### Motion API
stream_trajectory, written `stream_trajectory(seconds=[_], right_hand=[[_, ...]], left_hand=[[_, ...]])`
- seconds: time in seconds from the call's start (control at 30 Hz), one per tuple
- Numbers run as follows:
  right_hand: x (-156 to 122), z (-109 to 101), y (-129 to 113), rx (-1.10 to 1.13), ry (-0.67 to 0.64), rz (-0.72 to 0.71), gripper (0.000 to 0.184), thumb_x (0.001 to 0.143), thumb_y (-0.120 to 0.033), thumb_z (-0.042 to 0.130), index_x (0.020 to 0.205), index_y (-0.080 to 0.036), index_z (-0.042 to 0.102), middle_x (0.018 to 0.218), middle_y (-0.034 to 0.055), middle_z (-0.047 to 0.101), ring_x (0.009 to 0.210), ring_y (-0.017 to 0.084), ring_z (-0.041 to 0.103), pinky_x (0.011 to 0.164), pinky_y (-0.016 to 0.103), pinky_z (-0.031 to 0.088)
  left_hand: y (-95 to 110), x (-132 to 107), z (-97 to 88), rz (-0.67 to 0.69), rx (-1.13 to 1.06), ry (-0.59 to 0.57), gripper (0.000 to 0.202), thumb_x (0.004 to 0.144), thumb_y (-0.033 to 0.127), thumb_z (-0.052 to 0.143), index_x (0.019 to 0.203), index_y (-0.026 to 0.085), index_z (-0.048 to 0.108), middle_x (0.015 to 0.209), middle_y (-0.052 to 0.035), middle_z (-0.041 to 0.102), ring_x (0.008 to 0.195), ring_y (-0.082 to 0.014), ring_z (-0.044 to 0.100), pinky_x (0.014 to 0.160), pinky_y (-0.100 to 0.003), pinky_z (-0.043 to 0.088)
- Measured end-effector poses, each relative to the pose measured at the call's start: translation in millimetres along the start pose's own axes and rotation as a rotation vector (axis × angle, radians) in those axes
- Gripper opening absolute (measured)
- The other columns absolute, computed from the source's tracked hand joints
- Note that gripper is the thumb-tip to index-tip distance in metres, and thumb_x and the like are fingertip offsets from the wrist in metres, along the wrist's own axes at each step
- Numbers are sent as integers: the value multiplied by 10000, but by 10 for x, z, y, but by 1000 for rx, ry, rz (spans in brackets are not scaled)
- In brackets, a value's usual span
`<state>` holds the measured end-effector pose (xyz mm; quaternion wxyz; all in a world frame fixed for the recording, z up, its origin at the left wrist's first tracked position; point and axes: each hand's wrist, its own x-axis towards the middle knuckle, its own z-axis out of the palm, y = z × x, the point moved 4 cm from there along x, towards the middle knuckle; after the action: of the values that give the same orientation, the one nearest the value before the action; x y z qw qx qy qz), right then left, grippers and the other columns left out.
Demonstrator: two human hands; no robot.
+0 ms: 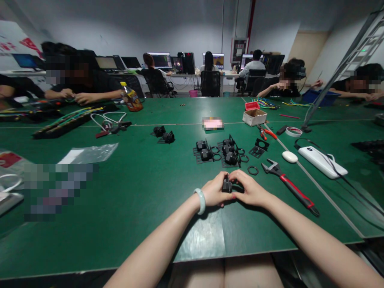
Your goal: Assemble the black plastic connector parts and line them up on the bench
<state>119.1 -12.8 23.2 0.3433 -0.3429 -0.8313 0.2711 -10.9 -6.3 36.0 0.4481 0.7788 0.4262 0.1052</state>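
Near the front middle of the green table, my left hand [214, 191] is closed round a black cable gland [227, 185]. My right hand [251, 189] curls in from the other side, its fingertips closed on the same part; a dark edge shows inside its curl, partly hidden by the fingers. Just beyond are several black cable glands on slotted brackets [230, 155], with loose ring nuts [245, 159] beside them. One hexagonal nut [253, 171] and a bare black bracket [259, 148] lie to the right. Two more cable glands [166, 137] rest farther left.
Right of my hands lie an adjustable wrench [292, 187], a white oval object [289, 157], a white corded device [322, 162], tape [294, 132] and orange-handled pliers [267, 132]. A small box [254, 117] stands behind. Plastic bags [90, 154] lie left. Co-workers sit across the table.
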Motion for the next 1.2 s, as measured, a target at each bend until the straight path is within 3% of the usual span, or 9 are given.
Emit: stream_trajectory(seconds=[0.67, 1.2], right_hand=[[12, -28, 13, -51, 33, 78, 291, 649, -140, 588, 927, -176, 510, 874, 44, 541, 831, 170, 502, 733, 302, 398], [9, -36, 49, -109, 9, 97, 307, 698, -234, 582, 995, -176, 526, 933, 59, 584, 857, 181, 519, 766, 322, 397]], left_hand=[[-35, 8, 26, -22, -40, -5, 537, 664, 372, 568, 1097, 228, 285, 941, -67, 524, 429, -84, 553, 369, -191, 445], [-22, 20, 28, -3, -56, -2, 527, 663, 348, 570, 1091, 218, 291, 932, -63, 526, 408, -69, 531, 353, -179, 425]])
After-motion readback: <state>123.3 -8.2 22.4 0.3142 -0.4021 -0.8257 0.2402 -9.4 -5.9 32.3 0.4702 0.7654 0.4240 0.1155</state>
